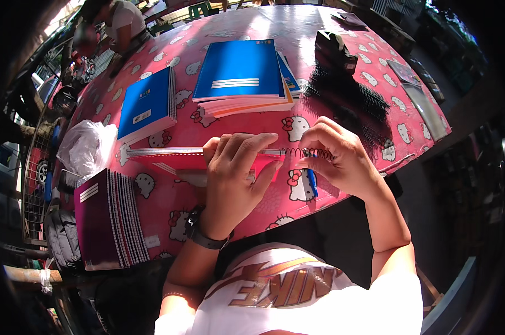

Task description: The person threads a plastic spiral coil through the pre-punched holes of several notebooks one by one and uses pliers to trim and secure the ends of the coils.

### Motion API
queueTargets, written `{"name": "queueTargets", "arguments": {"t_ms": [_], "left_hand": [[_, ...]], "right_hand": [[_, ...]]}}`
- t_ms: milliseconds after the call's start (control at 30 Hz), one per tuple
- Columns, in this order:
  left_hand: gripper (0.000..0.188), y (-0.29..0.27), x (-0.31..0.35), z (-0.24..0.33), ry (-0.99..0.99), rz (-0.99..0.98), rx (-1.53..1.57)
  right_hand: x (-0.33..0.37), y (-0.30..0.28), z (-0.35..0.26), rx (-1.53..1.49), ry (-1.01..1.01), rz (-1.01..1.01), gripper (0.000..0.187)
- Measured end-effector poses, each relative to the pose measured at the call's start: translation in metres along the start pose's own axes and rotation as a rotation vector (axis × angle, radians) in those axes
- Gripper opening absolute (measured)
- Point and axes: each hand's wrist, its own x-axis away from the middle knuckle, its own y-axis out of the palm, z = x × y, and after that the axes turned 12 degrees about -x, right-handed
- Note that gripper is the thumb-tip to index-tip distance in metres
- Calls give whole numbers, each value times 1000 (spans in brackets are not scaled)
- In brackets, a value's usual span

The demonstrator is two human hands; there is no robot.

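Note:
A red notebook (188, 167) stands on its edge in front of me, with its punched spine uppermost. My left hand (233, 170), a dark watch on its wrist, grips the notebook near the middle, thumb on the near side and fingers over the spine. My right hand (342, 159) pinches a dark spiral binding coil (292, 151) between thumb and fingers at the spine's right end. The coil lines up with the row of holes; how far it runs into them is hidden by my left hand. Below the right fingers lies a blue pen-like item (312, 183).
Blue notebooks form two stacks (238, 70) (146, 103) beyond my hands. Purple spiral notebooks (99, 223) and a clear plastic bag (88, 148) sit at left. Loose black coils (347, 97) pile up at right beside a black box (333, 50). Another person (124, 25) is at far left.

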Motion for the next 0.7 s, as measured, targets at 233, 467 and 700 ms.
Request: {"name": "queueTargets", "arguments": {"t_ms": [233, 467, 700], "left_hand": [[26, -5, 1, 1, 54, -89, -21], [21, -6, -2, 8, 110, -152, -39], [17, -6, 3, 1, 39, -142, 26]], "right_hand": [[0, -6, -9, -6, 201, -143, 16], [41, -99, 119, 330, 631, 309, 55], [72, -43, 184, 672, 588, 170, 80]]}}
